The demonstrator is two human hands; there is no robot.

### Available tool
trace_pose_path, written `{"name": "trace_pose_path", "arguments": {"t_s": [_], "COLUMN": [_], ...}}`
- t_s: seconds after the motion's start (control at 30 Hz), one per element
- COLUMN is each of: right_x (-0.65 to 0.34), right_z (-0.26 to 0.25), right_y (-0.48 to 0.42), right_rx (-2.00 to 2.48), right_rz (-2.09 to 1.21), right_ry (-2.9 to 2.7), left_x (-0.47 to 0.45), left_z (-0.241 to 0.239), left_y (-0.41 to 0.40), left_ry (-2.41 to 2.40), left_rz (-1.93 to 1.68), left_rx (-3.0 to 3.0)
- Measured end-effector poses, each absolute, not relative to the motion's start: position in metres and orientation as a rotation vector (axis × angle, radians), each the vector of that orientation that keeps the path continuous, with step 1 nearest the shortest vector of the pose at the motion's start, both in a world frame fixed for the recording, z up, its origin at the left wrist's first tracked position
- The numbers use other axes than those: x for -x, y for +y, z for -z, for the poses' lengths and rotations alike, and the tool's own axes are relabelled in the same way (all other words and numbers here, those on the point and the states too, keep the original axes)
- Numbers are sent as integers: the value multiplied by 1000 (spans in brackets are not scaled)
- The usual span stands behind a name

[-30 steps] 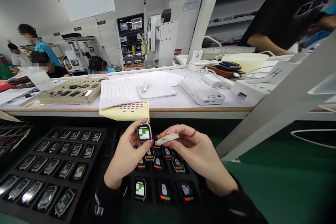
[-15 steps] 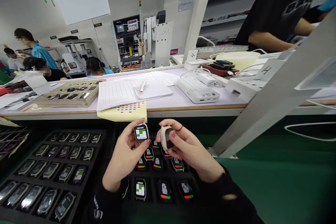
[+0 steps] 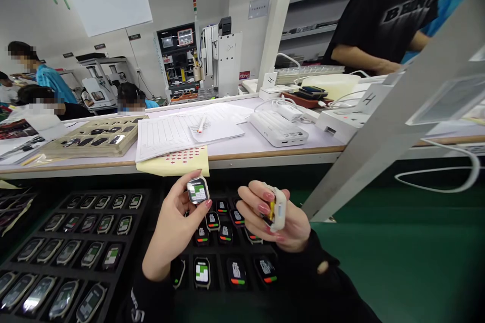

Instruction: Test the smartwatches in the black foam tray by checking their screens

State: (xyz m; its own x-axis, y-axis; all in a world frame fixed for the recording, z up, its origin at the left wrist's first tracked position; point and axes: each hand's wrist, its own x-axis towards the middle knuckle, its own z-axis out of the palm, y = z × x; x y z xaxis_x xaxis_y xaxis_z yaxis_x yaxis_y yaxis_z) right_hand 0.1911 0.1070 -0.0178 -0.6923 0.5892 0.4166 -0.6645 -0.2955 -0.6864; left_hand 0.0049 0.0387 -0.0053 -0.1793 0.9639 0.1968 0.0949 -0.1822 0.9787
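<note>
Over black tray (image 3: 151,222), R hand (image 3: 280,219) farther right

A slanted white frame (image 3: 364,144) stands between the right hand (image 3: 276,214) and the green mat (image 3: 397,262).

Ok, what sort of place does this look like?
Probably a factory line for smartwatches: black foam trays of smartwatches, a benchtop automated machine, and printed record sheets on the workbench.

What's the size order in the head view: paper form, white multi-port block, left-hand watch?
Paper form; white multi-port block; watch in the left hand, though it sits nearest the camera.
</note>
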Motion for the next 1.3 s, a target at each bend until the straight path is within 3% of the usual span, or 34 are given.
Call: {"name": "trace_pose_path", "arguments": {"t_s": [0.2,0.57,0.87,1.3], "right_x": [-190,-187,-186,-183], "right_z": [16,18,21,21], "right_y": [107,108,119,115], "right_rx": [-223,-22,716,638], "right_rz": [-2060,-2065,-1635,-1639], "right_ry": [-1099,-968,-1352,-1516], "left_x": [-5,-7,-4,-6], "left_z": [6,7,10,8], "left_y": [39,40,44,46], "left_ry": [1310,1287,1298,1308], "left_rz": [-1451,-1472,-1425,-1443], "left_rx": [-1314,-1336,-1329,-1303]}}
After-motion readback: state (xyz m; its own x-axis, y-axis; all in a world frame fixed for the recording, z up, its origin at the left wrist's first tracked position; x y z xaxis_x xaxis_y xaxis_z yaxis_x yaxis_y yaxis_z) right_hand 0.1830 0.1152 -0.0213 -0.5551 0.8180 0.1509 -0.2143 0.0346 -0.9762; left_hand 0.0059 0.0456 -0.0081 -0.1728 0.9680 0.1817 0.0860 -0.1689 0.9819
